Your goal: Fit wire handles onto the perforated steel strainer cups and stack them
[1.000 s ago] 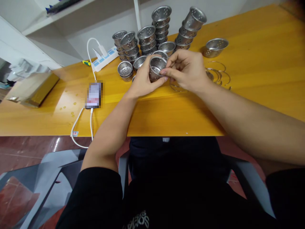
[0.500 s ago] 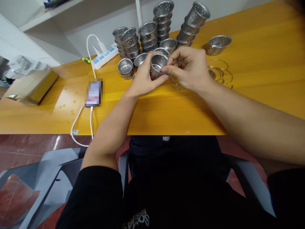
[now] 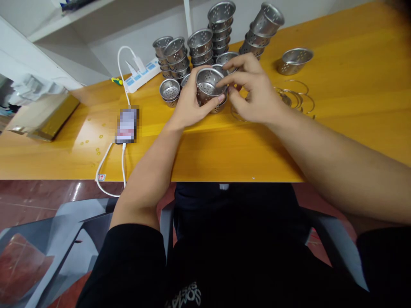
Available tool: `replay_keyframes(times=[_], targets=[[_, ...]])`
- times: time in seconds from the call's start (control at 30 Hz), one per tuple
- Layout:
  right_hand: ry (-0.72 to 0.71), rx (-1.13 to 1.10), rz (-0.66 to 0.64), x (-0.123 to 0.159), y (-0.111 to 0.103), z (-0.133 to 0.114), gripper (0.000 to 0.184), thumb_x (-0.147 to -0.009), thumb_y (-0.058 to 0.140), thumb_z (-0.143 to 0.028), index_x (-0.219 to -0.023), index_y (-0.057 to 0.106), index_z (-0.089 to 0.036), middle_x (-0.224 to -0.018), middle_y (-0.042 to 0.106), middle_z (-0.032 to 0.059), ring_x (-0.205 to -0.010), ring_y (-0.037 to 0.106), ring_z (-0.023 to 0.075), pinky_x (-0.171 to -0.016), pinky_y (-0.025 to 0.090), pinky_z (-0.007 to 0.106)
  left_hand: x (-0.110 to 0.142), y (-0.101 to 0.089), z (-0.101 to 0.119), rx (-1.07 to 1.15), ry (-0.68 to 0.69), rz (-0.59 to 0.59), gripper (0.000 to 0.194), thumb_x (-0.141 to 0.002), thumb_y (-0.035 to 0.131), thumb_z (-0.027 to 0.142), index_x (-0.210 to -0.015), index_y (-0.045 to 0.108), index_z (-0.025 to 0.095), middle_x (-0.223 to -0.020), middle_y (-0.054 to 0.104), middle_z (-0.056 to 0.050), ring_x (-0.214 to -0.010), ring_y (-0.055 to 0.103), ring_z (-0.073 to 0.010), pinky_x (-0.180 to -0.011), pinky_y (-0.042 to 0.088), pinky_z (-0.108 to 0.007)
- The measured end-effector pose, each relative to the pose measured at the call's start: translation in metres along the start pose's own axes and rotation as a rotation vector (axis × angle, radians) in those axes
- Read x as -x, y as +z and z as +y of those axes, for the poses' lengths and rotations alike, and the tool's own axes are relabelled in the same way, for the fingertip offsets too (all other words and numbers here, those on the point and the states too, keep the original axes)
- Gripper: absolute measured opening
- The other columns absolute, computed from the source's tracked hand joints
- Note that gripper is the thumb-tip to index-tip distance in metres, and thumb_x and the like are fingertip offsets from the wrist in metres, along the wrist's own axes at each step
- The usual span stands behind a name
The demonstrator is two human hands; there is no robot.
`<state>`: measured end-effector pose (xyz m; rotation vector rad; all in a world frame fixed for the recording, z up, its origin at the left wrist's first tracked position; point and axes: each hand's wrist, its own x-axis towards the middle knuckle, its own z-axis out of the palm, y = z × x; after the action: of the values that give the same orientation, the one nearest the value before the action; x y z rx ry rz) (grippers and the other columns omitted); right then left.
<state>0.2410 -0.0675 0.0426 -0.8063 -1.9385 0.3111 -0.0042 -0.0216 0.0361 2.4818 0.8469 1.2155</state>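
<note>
My left hand (image 3: 189, 107) is closed round a small perforated metal cup (image 3: 207, 90), its thumb along the near side. The cup's mouth tilts up toward me. At the cup's right rim is my right hand (image 3: 253, 94), fingers apart, one fingertip reaching over the opening; whether it touches the metal I cannot tell. Part of another metal cup (image 3: 218, 108) shows just below the held one. Behind my hands stand stacks of similar cups, among them a tall stack (image 3: 221, 21) and a leaning stack (image 3: 265, 21). Thin wire rings (image 3: 298, 100) lie right of my right hand.
A single cup (image 3: 294, 62) stands apart at the right. Left of my arm lies a phone (image 3: 126, 125) with white cables, one running to a power strip (image 3: 144, 76). A cardboard box (image 3: 48, 115) sits at the table's left, and small yellowish rings (image 3: 98, 150) are scattered nearby.
My right hand's fingers have spread from a pinch at the cup's rim. The held cup has shifted slightly left, and another cup now shows below it.
</note>
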Motion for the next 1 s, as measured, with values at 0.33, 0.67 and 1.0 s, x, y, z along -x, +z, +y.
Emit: replay_keyframes(times=[0.33,0.67,1.0], targets=[[0.044,0.049,0.030,0.005,-0.004,-0.002,0.044,-0.108,0.075,-0.063,-0.150,0.072,-0.047,-0.159,0.062,0.0058,-0.129,0.072,0.0368,-0.105,0.071,0.060,0.000,-0.028,-0.005,-0.141,0.005,0.150,0.069,-0.100,0.070,0.085,-0.149,0.047,0.041,-0.152,0.065,-0.009,-0.149,0.067,-0.0330,-0.131,0.057,-0.055],[-0.011,0.082,0.101,0.005,-0.013,0.021,0.030,-0.111,0.074,-0.058,-0.132,0.080,-0.037,-0.142,0.069,0.0108,-0.114,0.073,0.0336,-0.098,0.070,0.058,0.010,-0.109,-0.020,-0.120,-0.197,-0.015,0.063,-0.075,0.097,0.049,-0.128,0.066,0.039,-0.136,0.079,-0.004,-0.118,0.076,-0.0319,-0.103,0.066,-0.054],[-0.017,0.039,0.116,0.004,-0.013,0.020,0.028,-0.111,0.074,-0.056,-0.129,0.082,-0.037,-0.137,0.073,0.0103,-0.110,0.075,0.0350,-0.096,0.068,0.061,0.013,-0.082,-0.038,0.013,-0.268,-0.182,0.090,-0.063,0.107,0.041,-0.140,0.062,0.028,-0.132,0.076,-0.010,-0.111,0.080,-0.0287,-0.090,0.066,-0.043]])
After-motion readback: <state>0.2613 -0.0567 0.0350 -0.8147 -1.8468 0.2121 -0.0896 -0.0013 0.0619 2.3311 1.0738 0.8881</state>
